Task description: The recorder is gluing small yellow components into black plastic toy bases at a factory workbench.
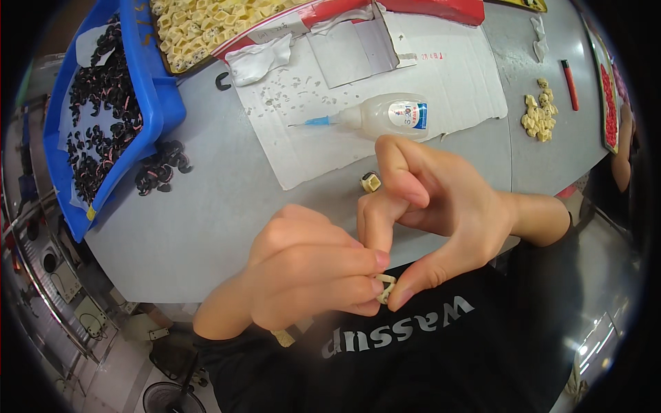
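Observation:
Close to my body, my left hand (310, 268) and my right hand (451, 206) meet at their fingertips around a small cream plastic piece (386, 288). The left fingers pinch it from one side, while the right thumb presses near its other edge. Fingers cover much of the piece. Just beyond the right hand's fingers, a similar cream piece with a black part (370, 182) lies on the grey table. Behind it a clear squeeze bottle (392, 115) with a blue needle tip lies on its side on a white cardboard sheet (454, 76).
At left stands a blue tray (162, 103) of black curved pieces, with a small black pile (162, 167) beside it. A container of cream pieces (206, 31) is at the back. Rightward are more cream pieces (539, 113), a red marker (570, 85) and another person's arm (622, 162).

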The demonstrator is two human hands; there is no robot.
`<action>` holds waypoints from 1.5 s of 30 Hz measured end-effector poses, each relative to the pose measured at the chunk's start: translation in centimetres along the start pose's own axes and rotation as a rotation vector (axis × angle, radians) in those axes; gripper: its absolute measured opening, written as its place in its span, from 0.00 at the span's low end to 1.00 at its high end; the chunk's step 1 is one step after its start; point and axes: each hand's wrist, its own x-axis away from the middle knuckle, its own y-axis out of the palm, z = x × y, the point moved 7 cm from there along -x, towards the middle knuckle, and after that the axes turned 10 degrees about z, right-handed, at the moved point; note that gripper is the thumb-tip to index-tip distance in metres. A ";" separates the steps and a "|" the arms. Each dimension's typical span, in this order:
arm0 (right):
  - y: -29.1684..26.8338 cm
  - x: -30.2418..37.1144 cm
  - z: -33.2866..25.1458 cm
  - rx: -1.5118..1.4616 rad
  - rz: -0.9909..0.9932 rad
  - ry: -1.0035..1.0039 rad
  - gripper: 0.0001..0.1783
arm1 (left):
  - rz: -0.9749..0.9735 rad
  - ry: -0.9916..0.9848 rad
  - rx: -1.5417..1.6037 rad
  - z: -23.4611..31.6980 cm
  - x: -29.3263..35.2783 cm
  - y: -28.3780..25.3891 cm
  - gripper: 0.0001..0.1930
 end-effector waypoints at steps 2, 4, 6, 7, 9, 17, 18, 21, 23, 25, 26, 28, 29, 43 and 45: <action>0.0 0.0 0.1 -0.005 -0.003 -0.002 0.35 | -0.024 -0.003 0.004 0.1 -0.2 0.0 0.13; 0.0 0.1 0.3 0.004 -0.003 0.006 0.34 | -0.048 -0.006 0.009 0.1 -0.2 0.1 0.13; 0.1 0.1 0.3 0.003 -0.008 0.010 0.34 | -0.041 0.001 -0.001 0.2 -0.1 0.1 0.13; 0.2 0.1 0.4 0.002 -0.013 0.013 0.34 | -0.040 0.001 -0.002 0.3 -0.2 0.0 0.13; 0.1 0.1 0.4 0.001 -0.013 0.015 0.34 | -0.104 -0.006 0.000 0.3 -0.3 0.1 0.13; 0.1 0.0 0.3 0.018 -0.021 0.008 0.34 | -0.070 -0.035 -0.006 0.0 0.1 0.1 0.13; 0.2 0.0 0.3 0.005 -0.016 0.009 0.34 | -0.057 -0.046 -0.010 0.0 0.2 0.0 0.13; 0.2 0.1 0.2 -0.007 -0.009 0.010 0.34 | -0.040 -0.064 -0.023 -0.1 0.4 0.0 0.13; 0.2 0.1 0.1 -0.006 -0.005 0.009 0.34 | -0.028 -0.073 -0.024 -0.2 0.5 0.1 0.14; 0.2 0.1 0.1 0.011 -0.015 0.007 0.34 | -0.017 -0.082 -0.023 -0.2 0.7 0.2 0.14; 0.2 0.1 0.1 0.010 -0.014 0.005 0.34 | 0.004 -0.072 -0.052 -0.2 0.7 0.2 0.14; 0.2 0.1 0.2 0.007 -0.007 0.026 0.34 | 0.024 -0.062 -0.080 -0.1 0.7 0.0 0.14; 0.2 0.1 0.2 0.007 -0.005 0.025 0.34 | -0.002 -0.073 -0.061 -0.1 0.6 0.1 0.13; 0.4 0.1 0.4 0.014 -0.027 0.039 0.33 | -0.050 -0.022 -0.061 0.3 0.0 0.5 0.11; 0.4 0.1 0.4 0.012 -0.029 0.038 0.33 | -0.061 -0.027 -0.056 0.3 -0.1 0.5 0.11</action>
